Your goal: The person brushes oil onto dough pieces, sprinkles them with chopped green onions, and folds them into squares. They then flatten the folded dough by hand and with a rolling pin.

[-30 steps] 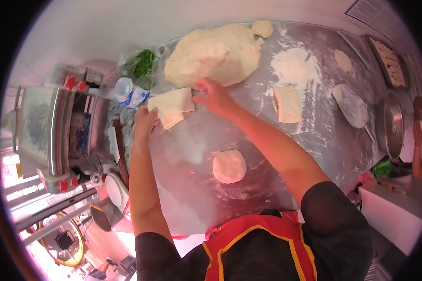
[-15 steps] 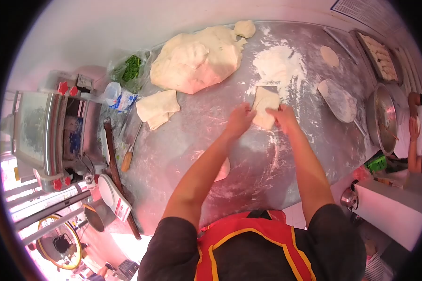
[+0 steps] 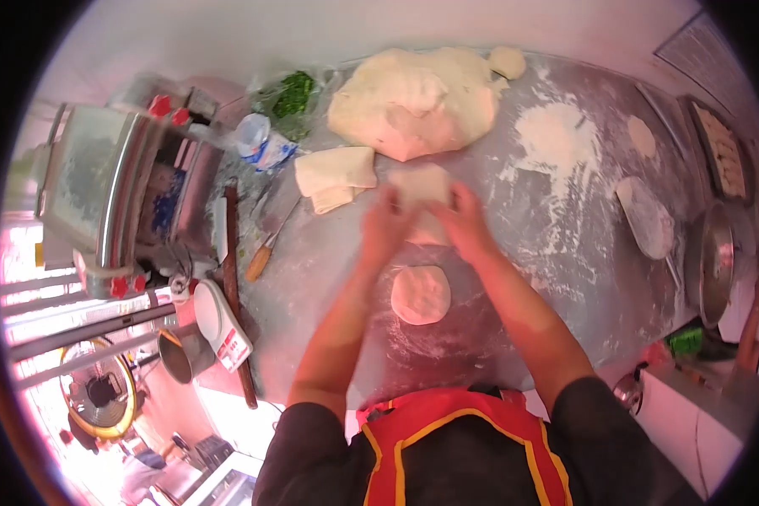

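Note:
A flat, roughly rectangular piece of dough (image 3: 422, 183) is between my hands, just in front of the large dough mound (image 3: 413, 101). My left hand (image 3: 384, 226) grips its left side, and my right hand (image 3: 466, 226) has its fingers closed on the right side. Motion blurs the fingertips a little. Nearer to me lies a round, flattened dough disc (image 3: 421, 295), touched by neither hand. Left of my left hand rests a folded slab of dough (image 3: 336, 175).
White flour (image 3: 557, 139) is spread on the metal table (image 3: 523, 253). A floured scoop (image 3: 647, 218) and metal bowl (image 3: 717, 261) are at right. On the left are a wooden-handled tool (image 3: 260, 262), a scale (image 3: 219, 325) and a roller machine (image 3: 101, 194). Greens (image 3: 293, 105) sit behind.
My hands have carried the dough piece left, from the floured patch to in front of the mound. The view has shifted too. The round disc, partly behind my left arm before, now shows fully.

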The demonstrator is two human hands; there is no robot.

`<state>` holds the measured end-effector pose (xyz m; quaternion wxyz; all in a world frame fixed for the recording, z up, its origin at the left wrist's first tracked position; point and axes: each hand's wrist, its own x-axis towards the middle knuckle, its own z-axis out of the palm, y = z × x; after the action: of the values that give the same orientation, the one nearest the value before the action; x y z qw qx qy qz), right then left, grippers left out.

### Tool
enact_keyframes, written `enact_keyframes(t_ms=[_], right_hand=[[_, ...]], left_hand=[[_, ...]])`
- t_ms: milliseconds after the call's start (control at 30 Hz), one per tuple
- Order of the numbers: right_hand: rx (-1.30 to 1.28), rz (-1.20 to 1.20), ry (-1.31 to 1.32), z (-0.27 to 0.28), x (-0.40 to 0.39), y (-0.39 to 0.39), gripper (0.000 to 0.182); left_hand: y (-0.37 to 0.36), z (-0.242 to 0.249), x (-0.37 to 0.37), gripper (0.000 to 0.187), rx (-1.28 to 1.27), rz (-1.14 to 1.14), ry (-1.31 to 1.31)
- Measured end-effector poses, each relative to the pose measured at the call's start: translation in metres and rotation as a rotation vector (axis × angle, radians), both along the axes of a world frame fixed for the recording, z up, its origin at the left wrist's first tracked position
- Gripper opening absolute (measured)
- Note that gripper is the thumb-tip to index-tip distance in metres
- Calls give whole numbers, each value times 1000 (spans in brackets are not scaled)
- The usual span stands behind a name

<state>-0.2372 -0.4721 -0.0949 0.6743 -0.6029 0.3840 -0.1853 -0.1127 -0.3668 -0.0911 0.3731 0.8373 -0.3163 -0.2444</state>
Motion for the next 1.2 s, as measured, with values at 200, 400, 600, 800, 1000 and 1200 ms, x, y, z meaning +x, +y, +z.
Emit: enact_keyframes(t_ms=[200,400,600,800,1000,1200], right_hand=[[-465,229,-108,49,42,22,59],[-1009,-150,829,-51,-156,-39,57],[-740,143,461,-19,-130,46,53],[-483,253,229,-11,-104,102,55],[-845,238,267,-7,-123,127,53],[-1058,353,202,-41,-116,149,60]], left_hand=[[37,21,129,34,-183,235,-160],[107,4,44,38,-133,220,7],[124,-9,-77,41,37,31,202],[118,0,-104,41,62,38,-5],[135,-50,-140,53,-61,-248,-419],[131,-40,-139,61,68,-351,-485]])
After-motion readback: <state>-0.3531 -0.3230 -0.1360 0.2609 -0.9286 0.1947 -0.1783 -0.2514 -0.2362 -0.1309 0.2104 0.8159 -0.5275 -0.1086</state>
